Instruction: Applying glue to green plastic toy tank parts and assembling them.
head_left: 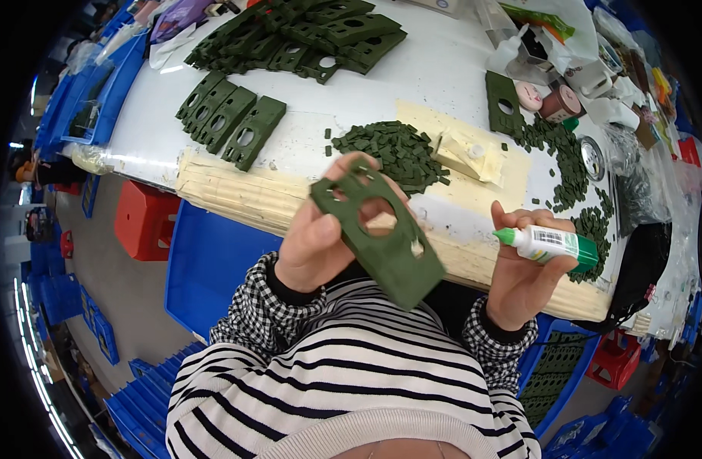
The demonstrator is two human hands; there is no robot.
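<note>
My left hand [316,245] grips a dark green plastic housing part [401,271], a long plate with a large round hole and smaller cut-outs. It is held tilted above my lap, in front of the table edge. To the right, my right hand [519,291] is closed around a white glue bottle [546,243] with a green base and a pointed green tip aimed left. The tip is apart from the housing part. Beyond my hands lies a heap of small green plastic pieces [389,153], beside a pale yellow block [467,157].
A row of similar green parts [246,136] lies on the white table [144,145], with a larger stack [297,38] behind. More small pieces [565,164] spread at right near a round tin [592,158]. Blue crates [206,268] and a red stool [143,222] stand below.
</note>
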